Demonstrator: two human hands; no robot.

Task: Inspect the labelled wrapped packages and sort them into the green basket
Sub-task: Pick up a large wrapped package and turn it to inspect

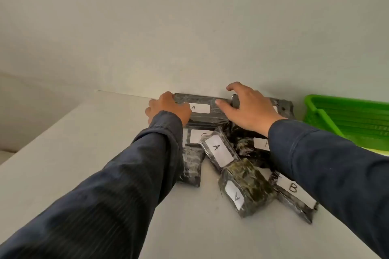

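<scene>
The green basket [347, 100] is cut off by the right edge. The left sleeve [134, 174] covers part of one label [196, 135] and the right sleeve [326, 164] part of another label [261, 143], so neither letter reads surely. The left hand [168, 107] has its fingertips hidden behind the long package [206, 119], whose right end lies under the right hand [250, 109].

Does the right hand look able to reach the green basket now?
Likely yes: the basket sits just right of the right hand, nothing tall between; but it and the left hand hold the long package.
</scene>
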